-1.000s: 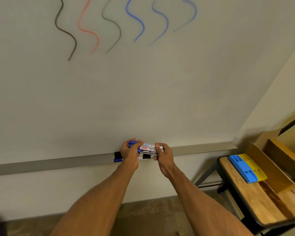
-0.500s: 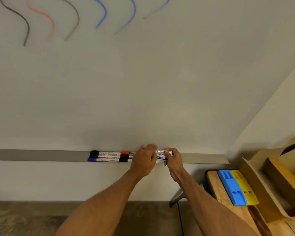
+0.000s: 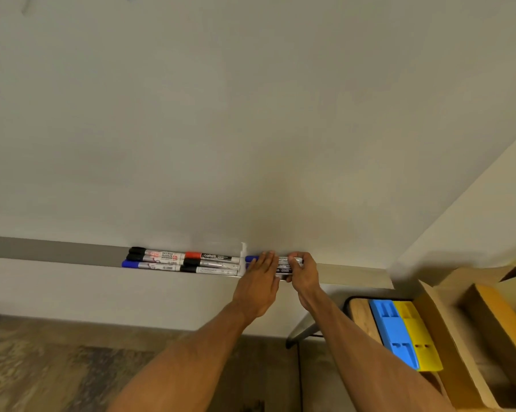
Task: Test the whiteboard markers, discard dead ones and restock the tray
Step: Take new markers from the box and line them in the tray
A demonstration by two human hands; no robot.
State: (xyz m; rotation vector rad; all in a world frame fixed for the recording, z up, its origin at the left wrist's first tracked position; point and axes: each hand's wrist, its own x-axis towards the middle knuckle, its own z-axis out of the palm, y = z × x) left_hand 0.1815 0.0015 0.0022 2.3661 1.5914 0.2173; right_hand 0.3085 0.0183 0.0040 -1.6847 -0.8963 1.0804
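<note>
While six markers [image 3: 185,261] lie on the tray [image 3: 57,251], both hands press a bundle of markers [image 3: 283,265] onto it. Left hand [image 3: 258,282] flat, fingers extended over the bundle; right hand [image 3: 303,270] fingers curled around its end.

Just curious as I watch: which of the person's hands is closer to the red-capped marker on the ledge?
Left. The left hand lies just right of the row holding the red-capped marker; the right hand is farther right, beyond it.

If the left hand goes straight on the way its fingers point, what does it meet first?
Probably the whiteboard: the left hand already lies over the blue-capped markers, and only board shows beyond its fingertips.
</note>
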